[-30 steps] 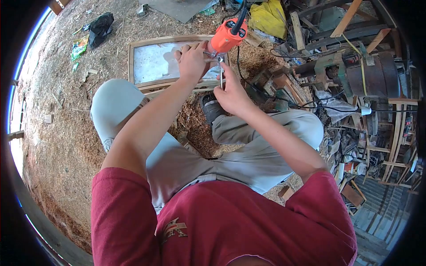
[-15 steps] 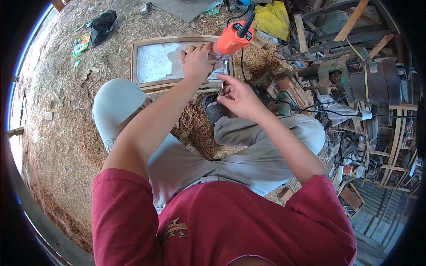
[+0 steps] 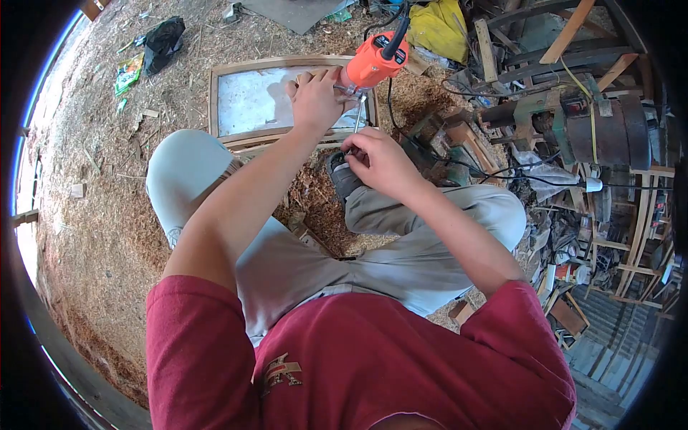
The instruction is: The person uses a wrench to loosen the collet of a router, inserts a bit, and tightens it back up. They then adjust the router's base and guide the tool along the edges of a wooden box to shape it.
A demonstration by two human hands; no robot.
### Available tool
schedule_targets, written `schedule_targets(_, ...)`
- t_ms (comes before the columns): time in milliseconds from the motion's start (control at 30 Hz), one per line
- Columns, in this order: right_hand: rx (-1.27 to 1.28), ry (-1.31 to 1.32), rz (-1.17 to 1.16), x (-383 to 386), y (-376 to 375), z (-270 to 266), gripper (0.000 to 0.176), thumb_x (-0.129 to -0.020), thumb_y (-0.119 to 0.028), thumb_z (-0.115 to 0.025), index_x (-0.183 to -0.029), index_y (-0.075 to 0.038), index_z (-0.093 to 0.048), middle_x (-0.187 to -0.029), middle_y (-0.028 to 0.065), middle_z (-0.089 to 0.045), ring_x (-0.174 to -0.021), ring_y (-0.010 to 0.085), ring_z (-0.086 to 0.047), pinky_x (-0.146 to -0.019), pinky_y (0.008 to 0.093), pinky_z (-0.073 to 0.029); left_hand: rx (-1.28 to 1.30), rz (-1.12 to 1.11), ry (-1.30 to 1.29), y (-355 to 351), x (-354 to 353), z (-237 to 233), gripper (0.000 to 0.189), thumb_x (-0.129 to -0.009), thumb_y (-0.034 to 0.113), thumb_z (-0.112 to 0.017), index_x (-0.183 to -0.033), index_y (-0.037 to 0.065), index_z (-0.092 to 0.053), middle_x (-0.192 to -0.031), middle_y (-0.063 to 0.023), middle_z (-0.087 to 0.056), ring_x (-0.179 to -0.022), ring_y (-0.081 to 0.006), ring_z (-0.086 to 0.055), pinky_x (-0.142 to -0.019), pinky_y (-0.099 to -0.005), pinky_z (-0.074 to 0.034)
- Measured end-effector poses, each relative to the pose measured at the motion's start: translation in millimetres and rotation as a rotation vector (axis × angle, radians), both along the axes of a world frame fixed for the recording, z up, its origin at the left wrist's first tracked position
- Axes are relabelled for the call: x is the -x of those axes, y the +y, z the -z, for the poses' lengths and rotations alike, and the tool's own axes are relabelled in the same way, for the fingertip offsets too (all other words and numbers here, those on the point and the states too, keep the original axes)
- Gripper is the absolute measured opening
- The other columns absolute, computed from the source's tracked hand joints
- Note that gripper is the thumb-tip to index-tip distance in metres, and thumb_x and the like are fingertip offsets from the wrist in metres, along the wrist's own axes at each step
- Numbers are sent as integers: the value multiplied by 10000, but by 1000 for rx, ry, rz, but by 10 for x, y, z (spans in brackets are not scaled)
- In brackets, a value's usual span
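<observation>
An orange corded trim router (image 3: 373, 64) lies tilted over a wooden-framed panel (image 3: 247, 107), its metal collet end toward me. My left hand (image 3: 317, 100) is closed at that end, with its fingers bent against the router; its palm side is hidden. Between thumb and fingers, my right hand (image 3: 380, 159) pinches the near end of a silver wrench (image 3: 360, 115). The wrench's far end meets the collet. My right hand is just above a dark shoe (image 3: 345, 179).
Wood shavings cover the ground. A black plastic bag (image 3: 163, 44) and a green packet (image 3: 128, 74) lie at far left. A yellow sack (image 3: 438, 30) sits behind the router. On the right are machinery (image 3: 602, 132), cables and wood scraps.
My right hand has turned and shifted slightly, with its fingers now more curled around the wrench's near end. The wrench has swung a little; my left hand and the router have barely moved.
</observation>
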State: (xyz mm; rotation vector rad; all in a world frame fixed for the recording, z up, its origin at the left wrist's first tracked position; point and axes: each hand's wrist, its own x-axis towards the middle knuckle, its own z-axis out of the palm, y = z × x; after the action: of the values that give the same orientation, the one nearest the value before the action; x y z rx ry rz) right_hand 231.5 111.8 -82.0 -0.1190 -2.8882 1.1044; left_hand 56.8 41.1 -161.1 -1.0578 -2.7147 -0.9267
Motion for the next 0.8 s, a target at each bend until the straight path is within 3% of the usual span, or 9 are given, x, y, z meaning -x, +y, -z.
schedule_targets(200, -209, 71, -33, -15, -77, -14, 188, -885, -69, -711, -1057, -29, -649, -968, 144, -581, -865, 349, -651, -777, 436, -543, 42, 8, -18, -6, 0, -38, 754, -695, 490, -861, -1355, 216, -617, -1283, 10, -685, -1193, -274, -593, -1010, -556, -340)
schedule_targets(400, -258, 60, -57, -16, -102, -33, 197, -913, -99, -688, -1087, -45, -613, -1003, 151, -564, -886, 372, -649, -786, 469, -544, 48, 4, 8, -6, -2, -44, 769, -706, 501, -867, -1369, 207, -609, -1249, -17, -693, -1225, -276, -571, -1026, -545, -342)
schedule_targets(500, -298, 88, -83, 0, -94, -17, 194, -931, -143, -655, -1074, -50, -564, -992, 171, -547, -818, 390, -651, -731, 491, -547, 26, 4, 9, -9, 2, -24, 772, -711, 516, -858, -1374, 210, -607, -1252, -17, -692, -1217, -277, -572, -1023, -542, -344)
schedule_targets(800, -355, 170, -66, 34, -100, -38, 201, -937, -151, -651, -1071, -44, -546, -985, 160, -551, -787, 373, -652, -706, 481, -550, 35, 7, -18, -11, -7, -19, 774, -739, 544, -826, -1389, 198, -587, -1277, -23, -682, -1241, -282, -548, -1027, -518, -333)
